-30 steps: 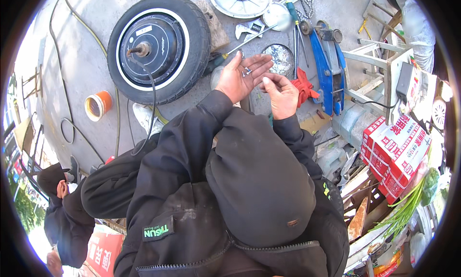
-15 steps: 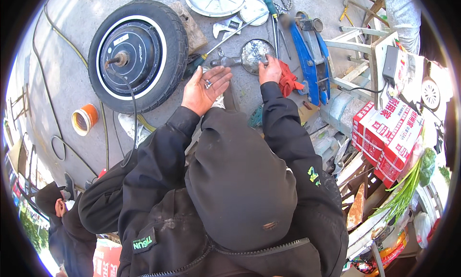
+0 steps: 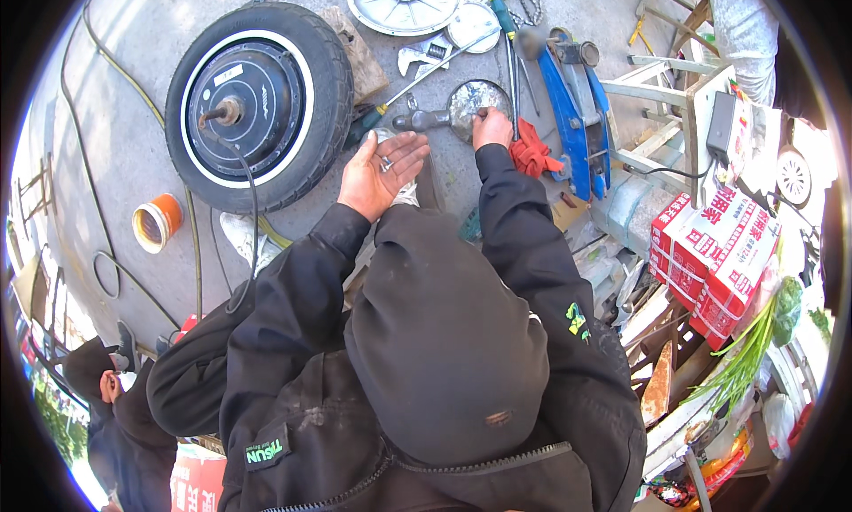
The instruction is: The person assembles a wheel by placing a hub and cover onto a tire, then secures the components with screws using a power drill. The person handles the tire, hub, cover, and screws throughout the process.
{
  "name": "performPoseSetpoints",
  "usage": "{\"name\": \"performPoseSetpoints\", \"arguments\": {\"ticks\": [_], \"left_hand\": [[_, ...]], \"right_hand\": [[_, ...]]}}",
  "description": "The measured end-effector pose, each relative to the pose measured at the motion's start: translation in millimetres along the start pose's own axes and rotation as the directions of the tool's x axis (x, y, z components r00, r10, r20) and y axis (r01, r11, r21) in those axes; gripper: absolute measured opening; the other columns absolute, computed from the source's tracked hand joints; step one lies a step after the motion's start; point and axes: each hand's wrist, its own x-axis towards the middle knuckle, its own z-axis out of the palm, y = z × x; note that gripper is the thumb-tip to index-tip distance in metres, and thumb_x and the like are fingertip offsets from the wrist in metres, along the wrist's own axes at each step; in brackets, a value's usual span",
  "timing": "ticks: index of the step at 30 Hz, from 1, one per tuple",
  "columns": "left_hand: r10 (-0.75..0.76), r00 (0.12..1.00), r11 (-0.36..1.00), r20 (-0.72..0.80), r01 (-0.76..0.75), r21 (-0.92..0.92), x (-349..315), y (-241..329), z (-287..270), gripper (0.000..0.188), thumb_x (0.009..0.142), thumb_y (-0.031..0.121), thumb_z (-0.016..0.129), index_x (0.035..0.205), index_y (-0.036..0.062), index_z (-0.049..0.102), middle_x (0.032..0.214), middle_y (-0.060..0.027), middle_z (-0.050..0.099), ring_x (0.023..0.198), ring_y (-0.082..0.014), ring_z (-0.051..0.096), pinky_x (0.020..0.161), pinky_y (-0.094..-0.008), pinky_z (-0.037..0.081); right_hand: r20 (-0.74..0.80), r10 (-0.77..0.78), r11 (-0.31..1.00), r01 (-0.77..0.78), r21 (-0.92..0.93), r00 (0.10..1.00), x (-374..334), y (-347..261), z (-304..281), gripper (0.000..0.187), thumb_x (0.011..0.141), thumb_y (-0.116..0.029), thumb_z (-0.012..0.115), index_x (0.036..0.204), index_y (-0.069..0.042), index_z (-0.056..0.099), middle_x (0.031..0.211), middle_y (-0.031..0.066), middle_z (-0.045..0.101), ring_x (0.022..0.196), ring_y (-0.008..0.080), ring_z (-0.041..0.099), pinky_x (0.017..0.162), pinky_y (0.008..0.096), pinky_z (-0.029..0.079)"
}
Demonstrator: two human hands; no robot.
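My left hand is turned palm up with its fingers stretched out, cradling small metal screws. My right hand reaches over the near right edge of a round metal dish. Its fingers are bent together in a pinch, and whatever lies between them is too small or hidden. Left of the dish, a hammer lies with its head close to the rim. A crumpled red cloth rests just right of my right hand.
A wheel with a black tyre lies at the left. Beyond the dish are an adjustable wrench, screwdrivers and a spoked metal cover. A blue floor jack stands at the right, near a red-and-white carton. Another person is at lower left.
My right hand has shifted slightly left over the dish, and its fingers have drawn together. My left hand stays nearly in place with the screws on its palm.
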Motion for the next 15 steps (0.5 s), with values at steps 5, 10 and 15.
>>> {"name": "performPoseSetpoints", "arguments": {"ticks": [5,10,15], "left_hand": [[0.002,1.000,1.000,-0.011,-0.002,0.000,2,0,-2,0.061,0.111,0.045,0.039,0.136,-0.0091,0.052,0.148,-0.0274,0.052,0.138,-0.0376,0.052,0.117,-0.0470,0.044],[0.006,1.000,1.000,-0.011,-0.006,0.001,1,1,-5,0.061,0.111,0.044,0.040,0.137,-0.0094,0.051,0.148,-0.0273,0.051,0.138,-0.0373,0.052,0.116,-0.0466,0.044],[-0.003,1.000,1.000,-0.029,0.004,0.024,2,0,-1,0.062,0.111,0.045,0.039,0.138,-0.0091,0.050,0.148,-0.0267,0.052,0.138,-0.0367,0.052,0.116,-0.0457,0.045]], "right_hand": [[0.079,0.056,0.997,-0.051,-0.055,0.995,7,-10,-7,0.020,0.080,-0.014,0.073,0.098,-0.004,0.075,0.096,0.0241,0.074,0.094,0.0413,0.073,0.086,0.0488,0.057],[-0.001,0.107,0.993,-0.107,0.054,0.994,2,-8,-7,0.022,0.076,-0.016,0.075,0.095,-0.005,0.075,0.096,0.0215,0.075,0.094,0.0393,0.073,0.088,0.0460,0.057],[-0.073,0.179,0.921,-0.141,0.364,0.981,-8,24,10,0.030,0.073,-0.013,0.079,0.100,-0.002,0.072,0.091,0.0159,0.076,0.084,0.0289,0.075,0.082,0.0381,0.060]]}}
